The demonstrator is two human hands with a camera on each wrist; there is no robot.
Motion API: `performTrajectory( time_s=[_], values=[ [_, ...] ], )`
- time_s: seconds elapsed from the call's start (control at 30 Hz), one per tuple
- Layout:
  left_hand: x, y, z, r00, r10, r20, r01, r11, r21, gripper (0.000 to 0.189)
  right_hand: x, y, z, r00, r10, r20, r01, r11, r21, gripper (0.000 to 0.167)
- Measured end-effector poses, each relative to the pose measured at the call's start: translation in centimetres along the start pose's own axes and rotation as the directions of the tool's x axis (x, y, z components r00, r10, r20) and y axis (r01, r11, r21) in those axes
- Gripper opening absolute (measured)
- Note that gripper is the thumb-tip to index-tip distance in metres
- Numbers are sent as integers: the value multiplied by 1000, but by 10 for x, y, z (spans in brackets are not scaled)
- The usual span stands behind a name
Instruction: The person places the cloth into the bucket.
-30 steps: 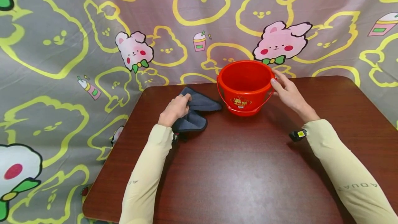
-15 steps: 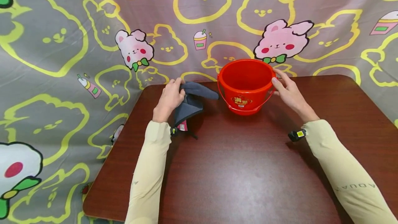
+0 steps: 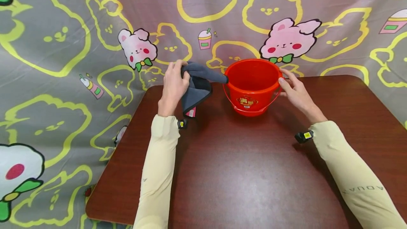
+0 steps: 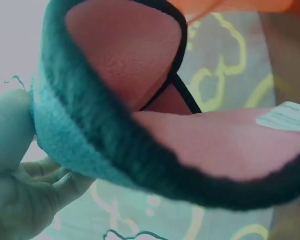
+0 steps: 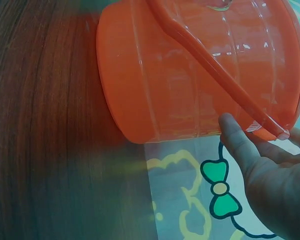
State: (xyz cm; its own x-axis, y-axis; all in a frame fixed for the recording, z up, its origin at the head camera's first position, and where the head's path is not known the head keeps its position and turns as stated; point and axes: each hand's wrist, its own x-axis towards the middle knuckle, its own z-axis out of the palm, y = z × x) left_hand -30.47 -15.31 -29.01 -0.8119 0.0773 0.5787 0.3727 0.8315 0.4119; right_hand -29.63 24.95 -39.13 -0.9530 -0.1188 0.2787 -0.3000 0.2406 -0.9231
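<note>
My left hand (image 3: 174,84) pinches a dark grey-blue cleaning cloth (image 3: 198,98) by its upper part, holding it above the table. The cloth hangs in folds and has black edging. In the left wrist view, the cloth (image 4: 85,130) shows a pink inner face with a white label (image 4: 287,117). Its far folded end reaches the rim of a red plastic bucket (image 3: 249,100); whether they touch I cannot tell. The bucket stands upright with its handle down in front. My right hand (image 3: 296,93) rests against the bucket's right side near the rim, its fingers (image 5: 235,132) spread along the outside wall.
A dark brown wooden table (image 3: 248,172) carries the bucket near its back edge. Directly behind and to the left hangs a patterned curtain (image 3: 105,91) with yellow outlines and rabbit figures.
My left hand has lifted the cloth off the table, up and towards the back, beside the bucket's rim. The right hand and the bucket have stayed in place.
</note>
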Motion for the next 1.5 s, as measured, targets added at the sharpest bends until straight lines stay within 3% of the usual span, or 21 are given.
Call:
performTrajectory(
  time_s=[0.17, 0.53, 0.8, 1.1, 1.3, 1.37, 1.5],
  values=[
    [10, 19, -7, 998, 3, -60, -6, 999, -52, 27, 1, 0, 0, 1000, -2, 2, 2, 1000, -18, 57],
    [34, 62, -11, 994, 30, -101, -39, 995, -89, 25, 1, 3, -2, 1000, 13, 7, -12, 1000, -13, 58],
    [46, 95, -7, 986, 105, -129, -123, 982, -144, 26, 0, 0, -1, 1000, 29, 7, -29, 999, -39, 58],
    [54, 125, 6, 961, 158, -229, -215, 943, -254, 27, -1, -2, -2, 999, 33, 12, -32, 999, -44, 58],
    [56, 132, 27, 936, 183, -300, -277, 910, -308, 27, -1, -1, -3, 999, 29, 16, -29, 998, -57, 58],
    [55, 132, 35, 937, 191, -293, -284, 904, -319, 26, -1, -2, -3, 1000, 26, 15, -25, 998, -53, 58],
    [51, 128, 52, 959, 177, -221, -245, 910, -335, 24, -1, -2, -3, 1000, 14, 18, -14, 999, -37, 57]
  ],
)
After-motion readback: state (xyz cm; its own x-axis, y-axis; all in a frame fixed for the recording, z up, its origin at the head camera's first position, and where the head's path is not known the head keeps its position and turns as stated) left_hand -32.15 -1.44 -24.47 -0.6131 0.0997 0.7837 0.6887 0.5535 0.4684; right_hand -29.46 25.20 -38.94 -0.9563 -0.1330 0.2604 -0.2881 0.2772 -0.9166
